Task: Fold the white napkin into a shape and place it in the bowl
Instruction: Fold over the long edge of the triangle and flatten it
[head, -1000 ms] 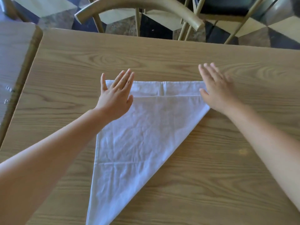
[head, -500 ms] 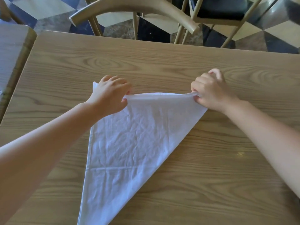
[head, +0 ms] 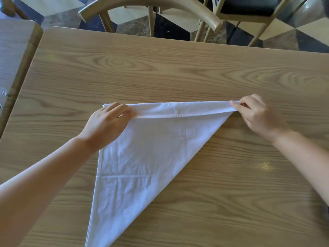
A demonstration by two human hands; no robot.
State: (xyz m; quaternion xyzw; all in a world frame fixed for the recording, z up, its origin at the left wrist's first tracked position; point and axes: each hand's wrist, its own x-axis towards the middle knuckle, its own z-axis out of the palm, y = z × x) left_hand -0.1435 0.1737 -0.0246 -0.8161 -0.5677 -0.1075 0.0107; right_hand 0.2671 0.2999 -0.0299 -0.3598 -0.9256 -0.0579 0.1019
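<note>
Both hands, left hand (head: 108,122) and right hand (head: 258,116), pinch the napkin's (head: 147,157) folded edge.

The white napkin's (head: 142,157) near tip runs off the bottom edge.

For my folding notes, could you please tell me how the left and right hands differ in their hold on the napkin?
The left hand grips the folded band inward of the white napkin's left corner; the right hand pinches its right corner tip. Both hold the same far edge.
</note>
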